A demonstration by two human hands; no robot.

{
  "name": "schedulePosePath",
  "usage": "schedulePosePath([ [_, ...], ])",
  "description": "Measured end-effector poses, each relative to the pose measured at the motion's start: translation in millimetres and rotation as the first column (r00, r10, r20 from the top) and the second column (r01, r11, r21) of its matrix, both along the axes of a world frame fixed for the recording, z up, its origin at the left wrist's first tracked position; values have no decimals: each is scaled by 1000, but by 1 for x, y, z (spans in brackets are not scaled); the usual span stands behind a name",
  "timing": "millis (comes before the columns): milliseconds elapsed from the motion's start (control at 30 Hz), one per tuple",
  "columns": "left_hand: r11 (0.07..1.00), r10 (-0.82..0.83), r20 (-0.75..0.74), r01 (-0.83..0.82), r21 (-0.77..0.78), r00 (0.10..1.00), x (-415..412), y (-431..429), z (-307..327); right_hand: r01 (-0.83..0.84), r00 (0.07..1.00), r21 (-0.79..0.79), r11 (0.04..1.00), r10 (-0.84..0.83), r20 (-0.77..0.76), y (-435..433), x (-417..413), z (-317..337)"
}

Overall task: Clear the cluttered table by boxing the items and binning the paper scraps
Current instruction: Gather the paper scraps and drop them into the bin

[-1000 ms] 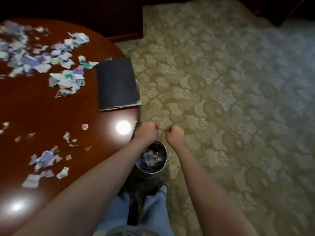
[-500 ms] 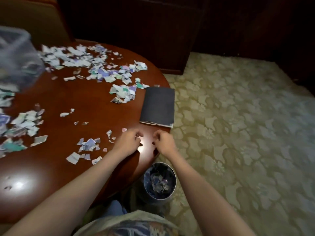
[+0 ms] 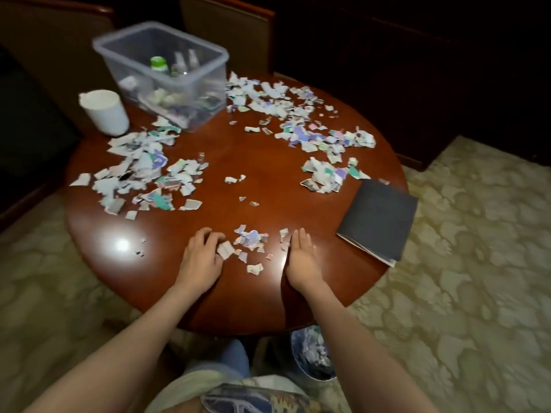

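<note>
Touching ragged paper scraps (image 3: 251, 240), left hand (image 3: 202, 257) curls

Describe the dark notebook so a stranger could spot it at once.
Start at the round red-brown table. At its right edge lies a flat dark notebook. Unlike the pale torn paper scraps beside it, it is whole, straight-edged and nearly black.

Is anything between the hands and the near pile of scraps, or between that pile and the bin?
Nothing visible. The scraps lie on bare table between the left hand and right hand. The bin stands below the near table edge, partly behind the right forearm; the notebook lies off to the right.
</note>
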State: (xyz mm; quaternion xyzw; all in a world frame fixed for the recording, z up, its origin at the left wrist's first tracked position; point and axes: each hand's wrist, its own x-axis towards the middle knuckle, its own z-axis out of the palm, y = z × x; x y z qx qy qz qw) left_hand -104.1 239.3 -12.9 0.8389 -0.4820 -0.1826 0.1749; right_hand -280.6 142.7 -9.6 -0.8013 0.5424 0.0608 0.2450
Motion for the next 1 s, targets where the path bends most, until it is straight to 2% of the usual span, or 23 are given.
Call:
schedulePosePath([
  [100, 991, 136, 35, -135, -24, 990, 13, 9, -4, -95, 995, 5, 995, 95, 23, 9, 30, -2],
  [200, 964, 264, 94, -266, 16, 960, 30, 20, -11, -186, 982, -29, 982, 187, 38, 21, 53, -8],
  [333, 917, 375, 126, -387, 96, 919, 49, 30, -20, -199, 978, -17, 980, 200, 60, 26, 77, -13],
  [433, 915, 343, 180, -371, 158, 922, 50, 21, -23, -177, 983, 10, 984, 176, 42, 23, 91, -11],
  [533, 954, 196, 175, -229, 194, 965, 41, 0, -24, -192, 980, 21, 981, 191, 56, 21, 104, -11],
  [633, 991, 55, 42, -59, 118, 998, 34, -21, -21, -235, 971, 31, 972, 233, 51, 17, 117, -10],
  [700, 999, 18, -90, -15, 39, 996, 37, -31, -17, -266, 962, 43, 963, 262, 80, 11, 125, -7],
  [800, 999, 31, -171, -36, -25, 985, 62, -38, -11, -260, 953, 42, 965, 249, 174, -4, 136, -1],
  [900, 984, 168, -86, -173, -44, 982, 105, -40, -8, -192, 960, -44, 980, 197, 199, -27, 150, 0],
  [1000, 950, 312, 18, -312, -20, 950, 149, -42, -6, -147, 975, -104, 984, 162, 155, -55, 167, -1],
])
